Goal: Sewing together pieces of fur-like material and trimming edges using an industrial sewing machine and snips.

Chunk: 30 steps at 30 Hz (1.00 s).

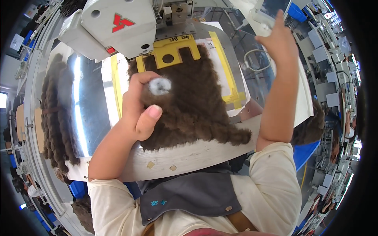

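Currently, a long-haired dark brown piece of fur fabric (193, 92) is spread flat on the work surface, its near edge laid over the curved white tabletop (204, 155). At its far end it is overlapped by a flat yellow template with notches and a round hole (167, 47), just beside the bulky white machine head with a red emblem (98, 27). Above the fabric, a small white fluffy tuft (156, 84) is held in the left hand (134, 102); it is partly enclosed by the curled fingers, while the thumb is held apart below it. How tightly it is gripped cannot be told. The right hand (279, 45) is raised well apart from the fabric, near a clear flat panel (273, 8). Its index finger is stretched out and its thumb spread away; the other fingers cannot be made out, nor can any contact with the panel. The fabric is flanked by strips of yellow tape (221, 59), and far left a bundle of brown fur rolls (55, 114) is seen.
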{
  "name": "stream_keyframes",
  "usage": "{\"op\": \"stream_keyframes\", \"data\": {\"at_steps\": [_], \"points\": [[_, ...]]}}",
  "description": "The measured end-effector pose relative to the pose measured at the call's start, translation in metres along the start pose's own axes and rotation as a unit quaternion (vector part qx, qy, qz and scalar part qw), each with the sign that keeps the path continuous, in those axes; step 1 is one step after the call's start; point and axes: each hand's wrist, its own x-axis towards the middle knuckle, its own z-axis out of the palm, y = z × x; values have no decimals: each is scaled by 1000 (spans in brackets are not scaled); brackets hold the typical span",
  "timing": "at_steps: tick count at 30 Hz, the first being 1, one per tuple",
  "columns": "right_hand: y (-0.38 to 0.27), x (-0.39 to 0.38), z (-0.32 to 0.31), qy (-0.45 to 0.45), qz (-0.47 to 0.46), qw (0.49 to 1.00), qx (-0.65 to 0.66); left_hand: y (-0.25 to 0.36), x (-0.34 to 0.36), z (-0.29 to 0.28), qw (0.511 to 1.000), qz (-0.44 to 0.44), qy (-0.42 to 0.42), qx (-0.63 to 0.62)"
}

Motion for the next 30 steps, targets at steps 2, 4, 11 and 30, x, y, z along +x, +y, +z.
{"op": "stream_keyframes", "data": {"at_steps": [2, 4, 11, 30], "points": [[11, 3, -19, -74, -8, 997, 19, 10, -2, -4, 988, -72, -40, 128], [0, -11, -32, -46, -30, 993, 103, 8, -2, -5, 983, -45, -63, 168], [-87, -67, -94, -280, -320, 780, 459, 0, 1, -7, 948, 129, -113, 269], [-93, -90, -119, -199, -378, 799, 424, 5, 9, -1, 930, 214, -105, 281]]}}
